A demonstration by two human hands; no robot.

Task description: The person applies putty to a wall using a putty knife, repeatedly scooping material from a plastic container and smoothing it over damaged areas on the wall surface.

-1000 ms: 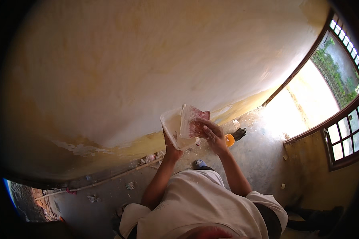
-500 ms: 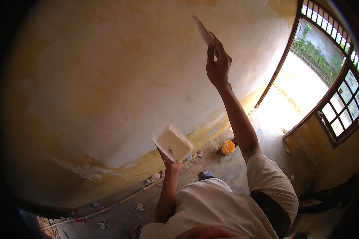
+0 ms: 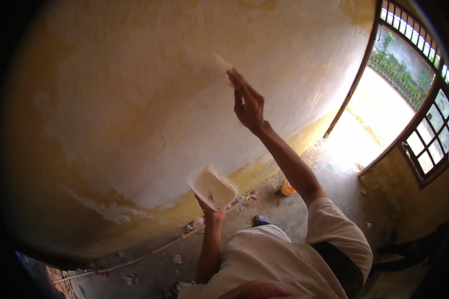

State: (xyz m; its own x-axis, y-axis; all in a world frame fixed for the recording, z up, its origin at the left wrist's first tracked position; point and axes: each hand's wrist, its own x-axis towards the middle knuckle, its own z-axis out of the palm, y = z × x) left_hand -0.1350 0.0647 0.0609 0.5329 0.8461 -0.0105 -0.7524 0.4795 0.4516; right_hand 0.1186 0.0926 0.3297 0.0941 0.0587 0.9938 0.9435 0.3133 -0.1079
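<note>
My left hand (image 3: 212, 212) grips a clear plastic tub (image 3: 230, 180) from beneath and tilts it a little. Pale putty (image 3: 210, 189) coats its inside, with a small dark mark on the bottom. Higher up, my right hand (image 3: 248, 104) is raised with its fingers closed on a thin, flat, whitish putty knife (image 3: 223, 62). The blade is smeared by motion and lies against or very close to the wall (image 3: 149, 99); which of the two I cannot tell. White patches of filler cover much of the yellowish wall.
An orange bucket (image 3: 287, 188) stands on the floor, partly behind my right arm. A long thin pole (image 3: 159, 247) and scraps of litter lie along the wall's foot. To the right are a bright doorway (image 3: 364, 114) and a window with panes (image 3: 429, 129).
My right hand has swept the putty knife left and down along the wall. My left hand and the tub have hardly moved. The orange bucket is now more hidden by my arm.
</note>
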